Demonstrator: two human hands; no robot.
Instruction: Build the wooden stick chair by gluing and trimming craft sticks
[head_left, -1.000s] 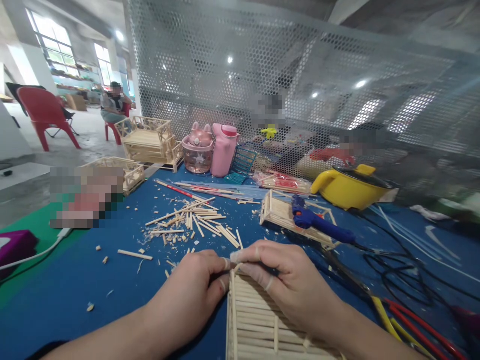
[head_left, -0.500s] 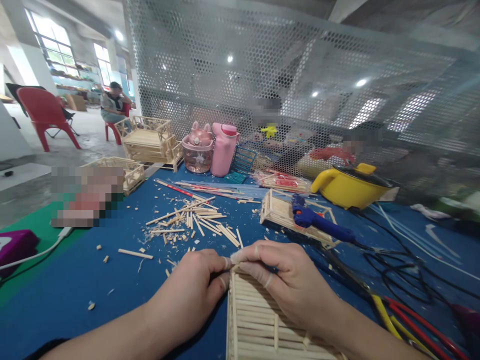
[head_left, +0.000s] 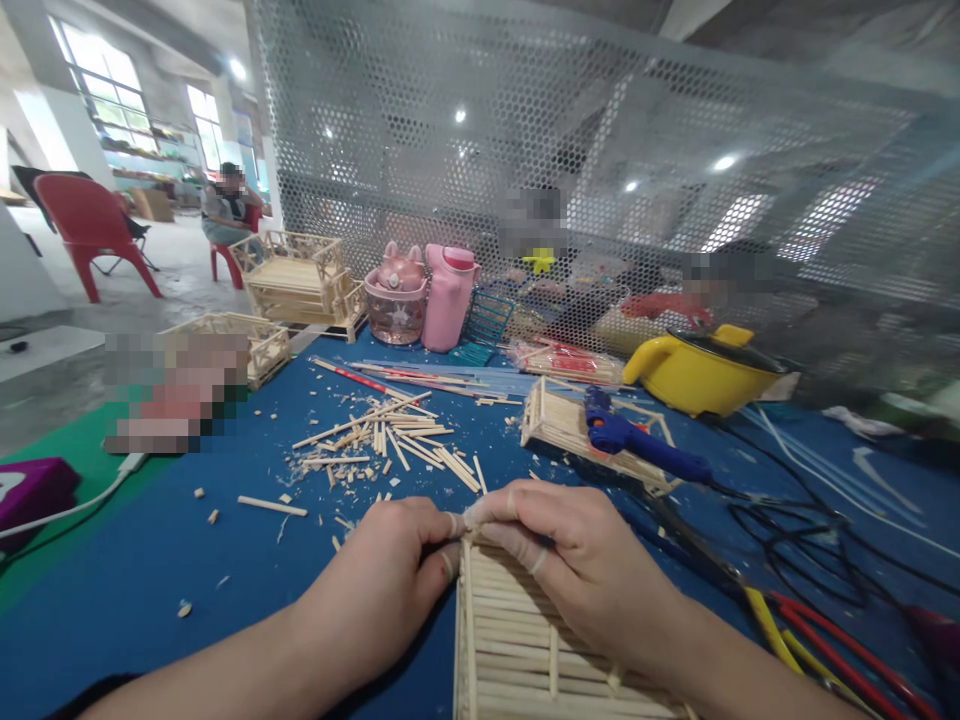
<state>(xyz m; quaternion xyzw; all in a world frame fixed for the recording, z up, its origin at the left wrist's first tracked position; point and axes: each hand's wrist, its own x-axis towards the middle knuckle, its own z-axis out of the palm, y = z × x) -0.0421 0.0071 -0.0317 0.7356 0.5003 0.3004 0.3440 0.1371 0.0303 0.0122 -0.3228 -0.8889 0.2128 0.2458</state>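
Observation:
A slatted model made of thin wooden sticks lies at the bottom centre, partly under my right forearm. My left hand pinches its far left corner between thumb and forefinger. At the same corner, my right hand is closed, thumb and forefinger together and touching the left fingertips. Whitish coverings wrap the fingertips of both hands. Whether a small stick piece sits between the fingers is hidden. Just beyond the hands is a heap of loose cut wooden sticks with scraps around it.
A blue glue gun rests on another stick model, its black cable trailing right. Red-and-yellow-handled tools lie at lower right. Behind stand a yellow pot, a pink bottle and a perforated metal screen. A person sits far left.
Almost nothing differs. Both hands stay closed at the model's corner, and the camera view has shifted very slightly.

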